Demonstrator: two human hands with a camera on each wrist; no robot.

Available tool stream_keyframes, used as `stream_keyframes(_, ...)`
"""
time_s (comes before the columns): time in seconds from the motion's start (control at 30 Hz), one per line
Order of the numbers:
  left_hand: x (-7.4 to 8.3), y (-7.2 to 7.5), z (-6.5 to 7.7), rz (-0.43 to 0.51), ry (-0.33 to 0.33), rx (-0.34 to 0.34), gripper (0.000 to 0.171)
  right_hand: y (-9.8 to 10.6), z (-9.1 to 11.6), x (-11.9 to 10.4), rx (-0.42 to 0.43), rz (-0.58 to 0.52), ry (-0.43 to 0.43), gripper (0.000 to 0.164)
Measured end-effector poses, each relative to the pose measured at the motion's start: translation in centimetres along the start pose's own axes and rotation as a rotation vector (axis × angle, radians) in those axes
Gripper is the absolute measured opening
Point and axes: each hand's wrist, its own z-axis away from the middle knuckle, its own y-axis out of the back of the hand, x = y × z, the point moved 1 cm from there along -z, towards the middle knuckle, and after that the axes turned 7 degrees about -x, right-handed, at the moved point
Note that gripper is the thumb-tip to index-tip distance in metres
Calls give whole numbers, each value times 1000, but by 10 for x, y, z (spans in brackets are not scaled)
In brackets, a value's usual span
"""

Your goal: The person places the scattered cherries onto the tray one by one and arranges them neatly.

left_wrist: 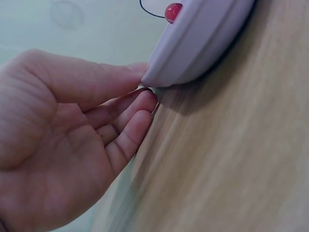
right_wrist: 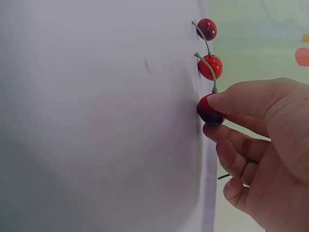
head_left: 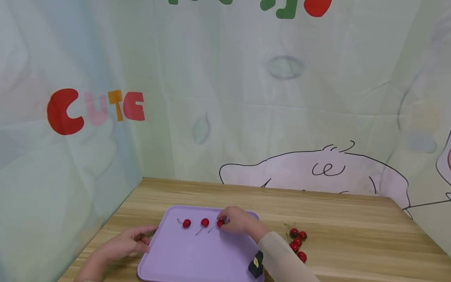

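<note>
A shallow purple tray lies on the wooden table. Along its far side are two red cherries, the left one and the middle one, each with a stem. My right hand pinches a third cherry between thumb and fingers, right at the tray's surface in line with those two. The stem of the pinched cherry points toward its neighbour in the right wrist view. At the tray's left edge, my left hand touches the rim with thumb and forefinger, its other fingers loosely bent.
To the right of the tray, several more cherries lie in a loose cluster on the wooden table. A black and yellow figure marks the tray's near right corner. Printed cloth hangs behind the table and along its left side.
</note>
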Motion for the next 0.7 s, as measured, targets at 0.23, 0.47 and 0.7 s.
stream_keyframes(0.23, 0, 0, -1, -3, -10, -3, 66, -2, 1, 2, -1, -14, -18, 25)
stream_keyframes(0.47, -2, 1, -1, 2, -17, -8, 66, 0, 4, 3, 16, -42, -24, 30)
stream_keyframes(0.7, 0, 0, 0, 8, -15, -9, 66, 12, 12, 6, 56, -26, 20, 32)
